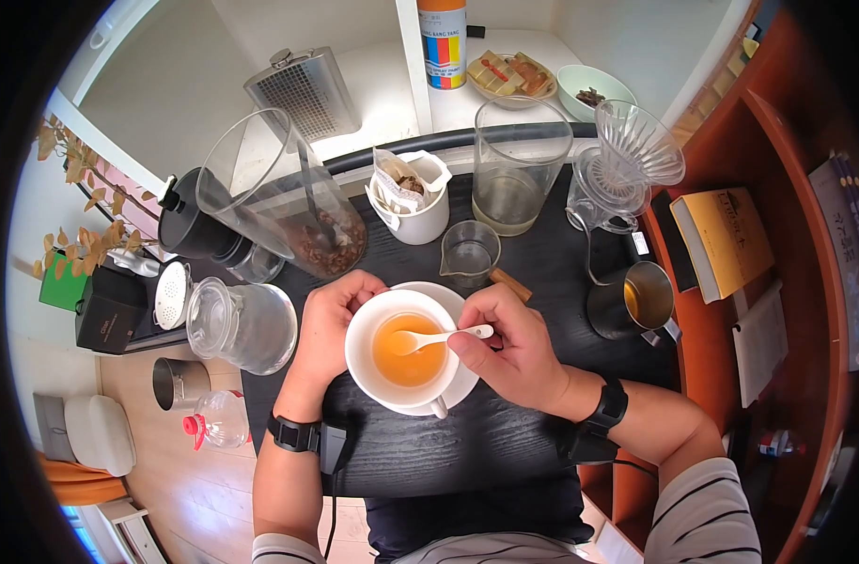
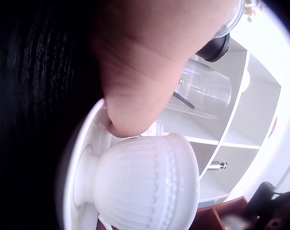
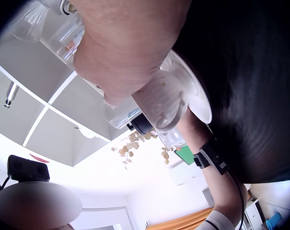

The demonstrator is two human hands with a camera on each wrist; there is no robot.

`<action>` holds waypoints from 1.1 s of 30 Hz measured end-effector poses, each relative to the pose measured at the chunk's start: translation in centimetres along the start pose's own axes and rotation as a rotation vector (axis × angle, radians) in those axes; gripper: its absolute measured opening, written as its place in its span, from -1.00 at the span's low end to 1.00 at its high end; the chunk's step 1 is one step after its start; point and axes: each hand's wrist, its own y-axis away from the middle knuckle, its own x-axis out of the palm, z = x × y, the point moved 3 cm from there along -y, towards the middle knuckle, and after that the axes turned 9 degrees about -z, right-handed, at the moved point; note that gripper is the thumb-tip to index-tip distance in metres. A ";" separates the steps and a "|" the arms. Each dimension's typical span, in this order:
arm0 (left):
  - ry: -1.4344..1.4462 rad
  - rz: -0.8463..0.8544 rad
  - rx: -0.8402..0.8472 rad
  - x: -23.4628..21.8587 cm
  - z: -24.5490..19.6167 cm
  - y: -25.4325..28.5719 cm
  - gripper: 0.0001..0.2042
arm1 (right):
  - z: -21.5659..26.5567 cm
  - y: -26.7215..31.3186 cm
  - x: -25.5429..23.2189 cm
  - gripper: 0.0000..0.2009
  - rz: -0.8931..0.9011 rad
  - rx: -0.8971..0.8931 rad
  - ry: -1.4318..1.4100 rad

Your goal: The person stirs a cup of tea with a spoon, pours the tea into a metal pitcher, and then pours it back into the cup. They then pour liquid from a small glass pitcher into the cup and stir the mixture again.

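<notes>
A white cup [image 1: 356, 362] of amber liquid stands on a white saucer [image 1: 465, 378] at the table's near middle. My right hand [image 1: 512, 352] pinches the handle of a white spoon [image 1: 434, 338], whose bowl dips in the liquid. My left hand [image 1: 331, 324] lies against the cup's left side, its fingertips partly hidden behind the rim. In the left wrist view the left hand [image 2: 140, 72] touches the saucer [image 2: 73, 163] beside the ribbed cup [image 2: 135, 182]. The right wrist view has the right hand [image 3: 125, 48] above the cup [image 3: 161, 96]; the spoon is hidden there.
Behind the cup are a small glass pitcher [image 1: 470, 254], a white mug [image 1: 420, 222] with a drip bag, and a tall glass [image 1: 521, 179]. A metal pitcher [image 1: 617, 305] stands right; a glass jar [image 1: 251, 324] stands left. A leaning glass vessel [image 1: 288, 207] holds brown pieces.
</notes>
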 end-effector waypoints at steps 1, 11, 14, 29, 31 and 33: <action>-0.001 -0.001 0.003 0.0 0.0 0.0 -0.78 | 0.0 0.0 0.0 -0.74 0.000 0.000 0.000; 0.014 0.002 0.009 0.0 0.3 -0.1 -0.78 | 0.0 0.1 0.1 -0.77 -0.010 0.006 -0.032; 0.000 0.002 0.011 0.0 0.3 0.0 -0.78 | 0.3 0.0 0.0 -0.77 -0.002 -0.004 -0.019; 0.002 0.002 0.016 0.0 0.2 0.0 -0.78 | 0.6 0.0 -0.4 -0.82 0.047 -0.111 -0.034; 0.008 -0.001 0.013 0.1 0.2 0.0 -0.78 | 0.5 0.1 -0.3 -0.81 0.044 -0.092 -0.062; 0.005 0.001 0.009 0.0 0.0 0.0 -0.78 | 0.2 0.2 -0.2 -0.78 0.051 -0.067 -0.084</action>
